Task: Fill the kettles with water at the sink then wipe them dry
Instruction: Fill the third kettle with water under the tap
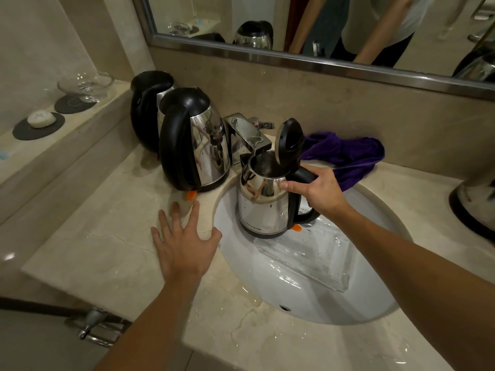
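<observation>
A steel kettle (263, 207) with its black lid flipped up hangs over the white sink (316, 295), its mouth just under the chrome faucet (247, 135). My right hand (318, 190) grips its black handle. My left hand (184, 236) rests flat with spread fingers on the wet counter at the sink's left rim. Two more kettles stand on the counter left of the faucet: a closed steel one (195, 140) in front and another (148, 108) behind it. A purple cloth (348, 156) lies behind the sink.
A fourth kettle (474, 204) stands at the right edge of the marble counter (107, 250). The left ledge carries a glass bowl (85, 85) and a soap (41, 119) on dark coasters. A mirror (294, 20) runs along the back wall.
</observation>
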A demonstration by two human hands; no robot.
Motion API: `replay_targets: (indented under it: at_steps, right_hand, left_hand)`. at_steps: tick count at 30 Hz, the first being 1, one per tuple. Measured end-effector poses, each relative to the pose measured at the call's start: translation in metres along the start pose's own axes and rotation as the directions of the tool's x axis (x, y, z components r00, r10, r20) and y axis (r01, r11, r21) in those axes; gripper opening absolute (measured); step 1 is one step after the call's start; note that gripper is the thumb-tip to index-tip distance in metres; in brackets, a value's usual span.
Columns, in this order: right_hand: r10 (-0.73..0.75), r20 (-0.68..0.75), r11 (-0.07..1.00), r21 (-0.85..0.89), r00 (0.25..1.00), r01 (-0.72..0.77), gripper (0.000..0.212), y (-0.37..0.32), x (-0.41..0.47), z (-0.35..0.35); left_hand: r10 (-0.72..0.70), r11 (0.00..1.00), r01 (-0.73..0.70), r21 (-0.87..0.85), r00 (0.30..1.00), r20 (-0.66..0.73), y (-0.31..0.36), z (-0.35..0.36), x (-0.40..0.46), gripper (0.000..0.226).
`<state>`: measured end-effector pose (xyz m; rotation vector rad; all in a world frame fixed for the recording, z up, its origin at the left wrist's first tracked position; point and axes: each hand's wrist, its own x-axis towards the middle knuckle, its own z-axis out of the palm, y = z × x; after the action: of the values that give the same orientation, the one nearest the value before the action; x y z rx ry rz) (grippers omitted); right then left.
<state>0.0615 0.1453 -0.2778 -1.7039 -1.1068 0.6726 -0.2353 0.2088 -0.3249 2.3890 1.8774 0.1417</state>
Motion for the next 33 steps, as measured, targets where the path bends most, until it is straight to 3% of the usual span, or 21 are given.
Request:
replay_targets:
  at_steps: [33]
  right_hand:
    - [-0.015, 0.03, 0.999, 0.049, 0.999, 0.013, 0.05, -0.0011, 0.0006, -0.0001]
  left_hand:
    - [0.006, 1.0, -0.007, -0.014, 1.0, -0.026, -0.0013, 0.0019, 0.0004, 0.08]
